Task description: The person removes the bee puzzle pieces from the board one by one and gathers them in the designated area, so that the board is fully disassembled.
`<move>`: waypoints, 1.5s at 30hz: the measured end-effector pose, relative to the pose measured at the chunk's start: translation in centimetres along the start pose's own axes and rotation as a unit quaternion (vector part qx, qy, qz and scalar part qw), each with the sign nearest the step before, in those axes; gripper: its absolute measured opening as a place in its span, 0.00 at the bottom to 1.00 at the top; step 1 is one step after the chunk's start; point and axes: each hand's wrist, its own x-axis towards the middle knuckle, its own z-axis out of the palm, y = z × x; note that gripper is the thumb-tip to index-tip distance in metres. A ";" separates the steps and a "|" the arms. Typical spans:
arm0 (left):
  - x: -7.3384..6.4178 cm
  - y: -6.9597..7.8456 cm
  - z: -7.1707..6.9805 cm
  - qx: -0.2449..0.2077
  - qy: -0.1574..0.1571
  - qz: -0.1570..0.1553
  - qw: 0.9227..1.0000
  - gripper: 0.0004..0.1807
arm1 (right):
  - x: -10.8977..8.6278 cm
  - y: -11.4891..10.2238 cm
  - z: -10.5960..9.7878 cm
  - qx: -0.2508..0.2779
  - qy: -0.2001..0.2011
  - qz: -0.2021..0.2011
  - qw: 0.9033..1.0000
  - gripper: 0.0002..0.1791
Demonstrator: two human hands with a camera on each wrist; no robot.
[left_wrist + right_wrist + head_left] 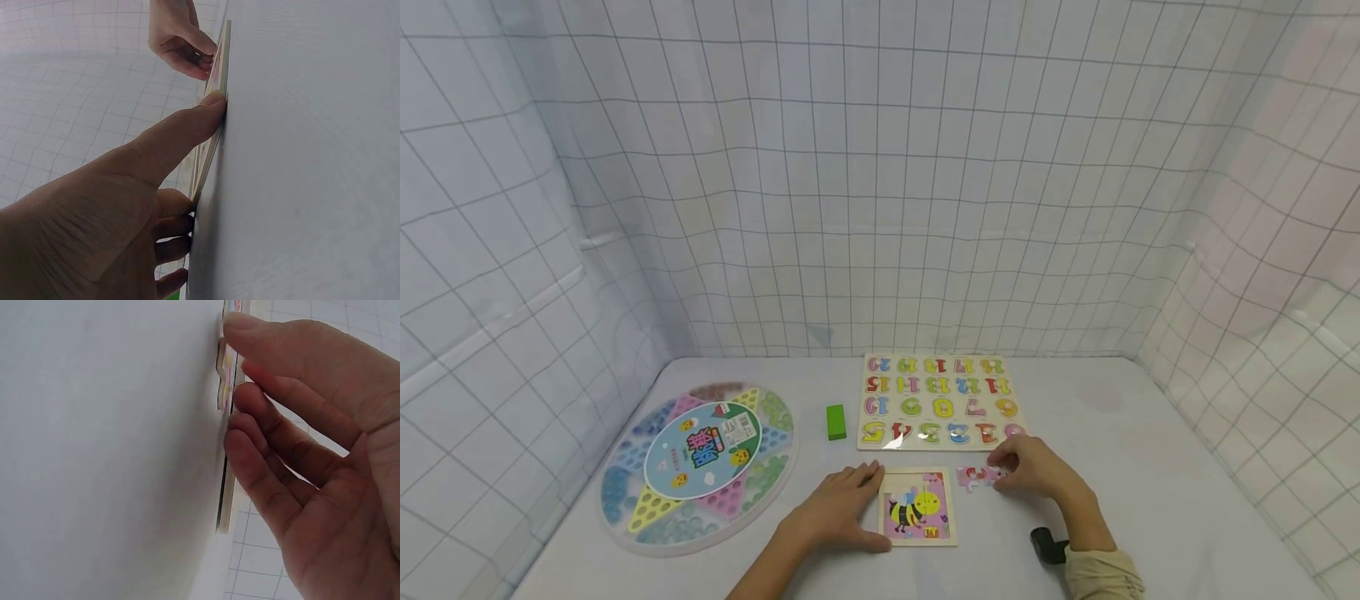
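Pale wood borders the bee puzzle [917, 508], which I see lying flat on the table, low in my head view near six o'clock. The left hand [841, 507] rests along the puzzle's nine-o'clock edge, thumb and forefinger spread and touching it, the grip unclenched. At the puzzle's two o'clock, the right hand [1039, 468] bends its thumb and fingertips around the end of a pink piece [973, 477]; I cannot tell whether they pinch it. Numbers fill a board [928, 419] around twelve o'clock, and a green block [836, 422] sits toward eleven.
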 end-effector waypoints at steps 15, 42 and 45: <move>0.0 -0.1 0.0 -0.002 0.003 0.002 1.000 0.59 | 1.1 -2.9 1.8 0.011 -0.037 -0.075 0.996 0.15; 0.0 0.0 0.2 0.002 0.003 -0.003 1.000 0.58 | 2.4 -6.5 4.2 -0.031 -0.047 -0.100 0.993 0.09; 0.0 0.1 0.1 0.002 0.004 -0.004 1.000 0.58 | 2.4 -6.5 4.1 -0.035 -0.046 -0.098 0.994 0.09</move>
